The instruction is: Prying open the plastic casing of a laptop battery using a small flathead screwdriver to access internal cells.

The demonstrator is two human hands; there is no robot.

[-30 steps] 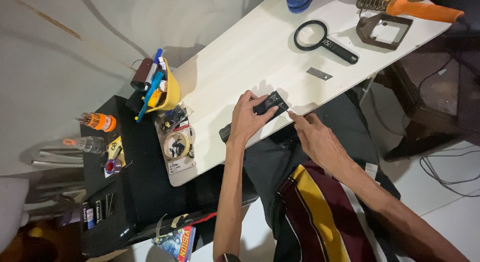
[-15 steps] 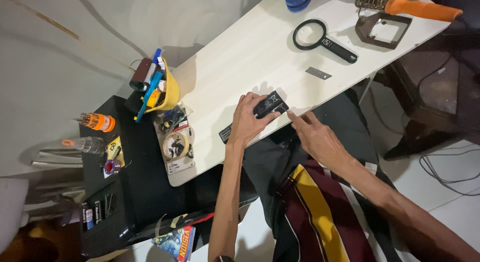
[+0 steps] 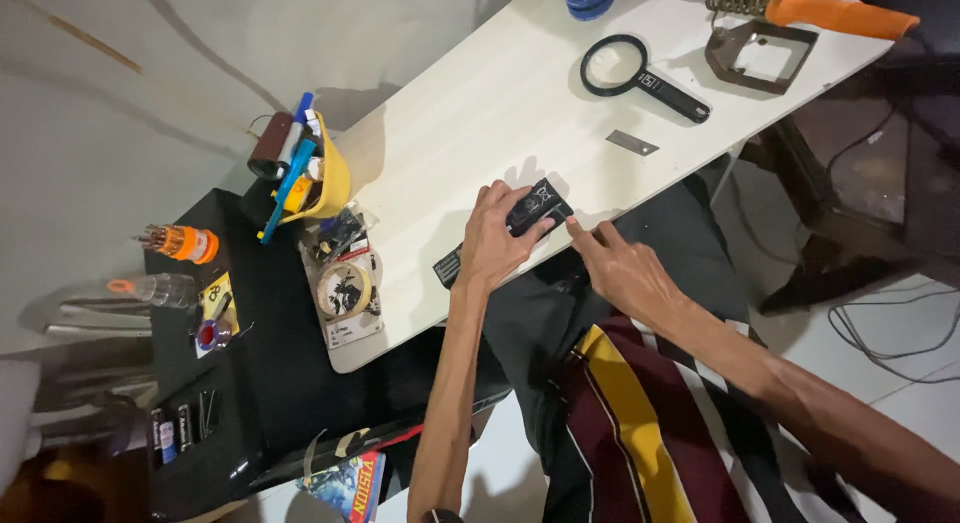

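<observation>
Both: left hand (image 3: 497,245) and right hand (image 3: 622,273) touch one black device (image 3: 533,209).

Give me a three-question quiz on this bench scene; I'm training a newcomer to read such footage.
1. True or false: the left hand lies on the black device.
2. Which lies nearer the small metal strip: (a) the magnifying glass or (b) the yellow cup of tools?
3. Where does the right hand's forefinger point?

Key:
1. True.
2. (a).
3. At the device's near corner, by the white table edge.
</observation>
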